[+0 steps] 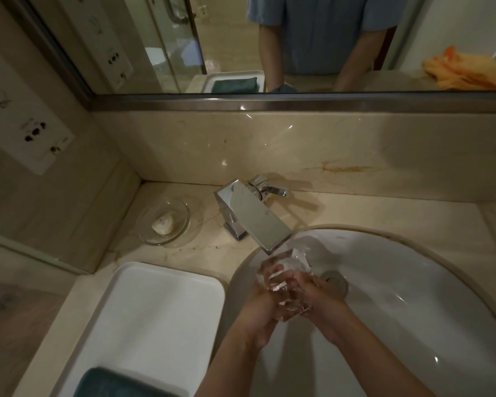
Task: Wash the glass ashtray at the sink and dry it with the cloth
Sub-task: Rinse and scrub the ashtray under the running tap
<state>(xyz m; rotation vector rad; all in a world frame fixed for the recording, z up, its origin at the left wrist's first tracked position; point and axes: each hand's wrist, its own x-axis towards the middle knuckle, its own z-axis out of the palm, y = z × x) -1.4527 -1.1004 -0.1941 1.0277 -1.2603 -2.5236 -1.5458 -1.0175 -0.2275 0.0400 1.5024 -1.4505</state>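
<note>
The clear glass ashtray [284, 277] is held over the white sink basin [413, 282], just below the spout of the chrome faucet [252, 219]. My left hand [258, 313] grips it from the left and my right hand [324, 305] from the right, fingers wrapped over the glass. Whether water is running cannot be told; the glass looks wet. A dark teal cloth [115, 383] lies in the white tray [155, 296] at the lower left.
A glass soap dish [163, 222] with a pale soap bar sits left of the faucet on the beige marble counter [370, 207]. The mirror [269, 44] reflects an orange cloth [467, 71] at the right. A wall socket plate [32, 136] is on the left.
</note>
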